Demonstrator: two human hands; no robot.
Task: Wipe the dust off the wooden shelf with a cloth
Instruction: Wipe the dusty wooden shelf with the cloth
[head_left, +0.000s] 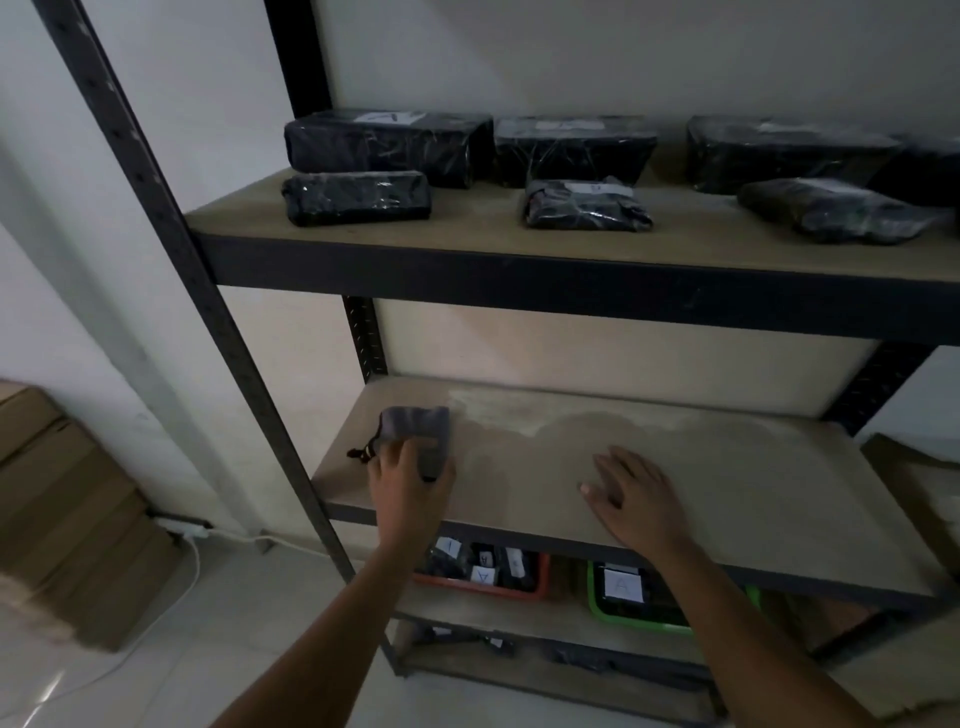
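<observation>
Wiping step under way. Left hand (410, 486) presses grey cloth (418, 434) flat on wooden shelf (753, 499), near its left edge. Right hand (631, 493) lies open, empty, palm down, bracing. Pale dust patch (498, 413) ahead of cloth, to its right: next stroke likely there.

Dim light fell on plain white walls (197, 171) and a pale tiled floor (218, 639), where stacked cardboard boxes (67, 514) stood by the left wall and a white cable (195, 561) trailed from a wall-side power strip (184, 527).
</observation>
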